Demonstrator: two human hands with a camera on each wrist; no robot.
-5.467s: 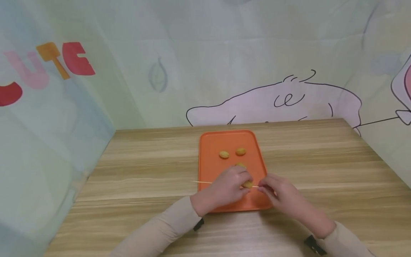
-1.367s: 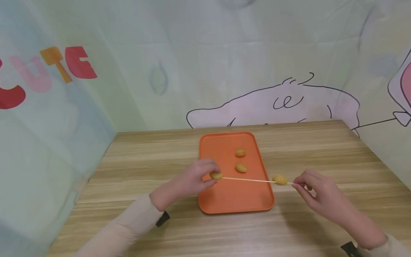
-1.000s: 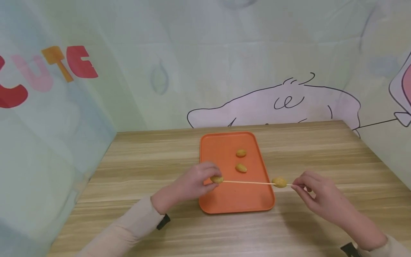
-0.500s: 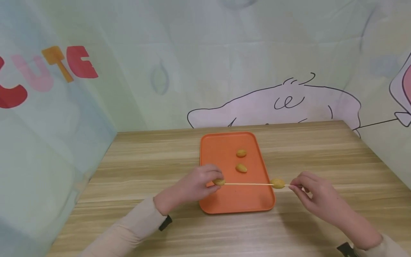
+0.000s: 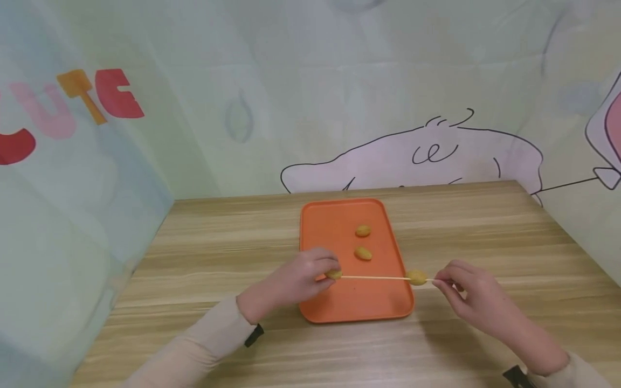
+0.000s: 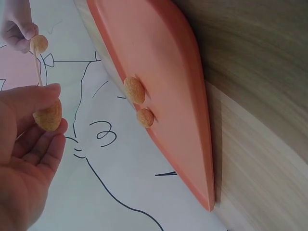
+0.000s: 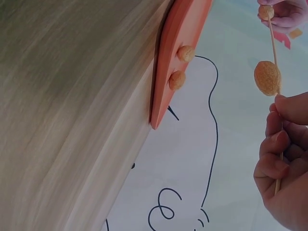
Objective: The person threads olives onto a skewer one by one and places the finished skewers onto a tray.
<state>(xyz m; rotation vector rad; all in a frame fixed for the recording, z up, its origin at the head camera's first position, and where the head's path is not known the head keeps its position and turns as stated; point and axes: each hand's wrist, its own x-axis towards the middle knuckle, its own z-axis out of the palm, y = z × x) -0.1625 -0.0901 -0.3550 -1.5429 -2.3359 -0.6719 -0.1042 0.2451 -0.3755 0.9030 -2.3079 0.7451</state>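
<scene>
In the head view my left hand pinches a golden-brown oval ball with a wrinkled surface, thumb on one side and fingers on the other. The tip of a thin wooden skewer meets this ball. At the skewer's other end, my right hand grips it between thumb and fingers. A second ball is threaded on the skewer just beyond the right fingertips. The skewer lies roughly level above the orange tray. How deep its tip sits in the left ball is hidden.
Two more golden-brown balls, one farther back and one nearer, lie on the tray's right half. Beneath the tray is a wood-grain table. A printed cloth backdrop hangs behind and to the left.
Earlier, my left hand held a ball close to the right hand on the skewer. That ball stays threaded; another has left the tray for my left hand. Lately the hands draw slightly closer together.
</scene>
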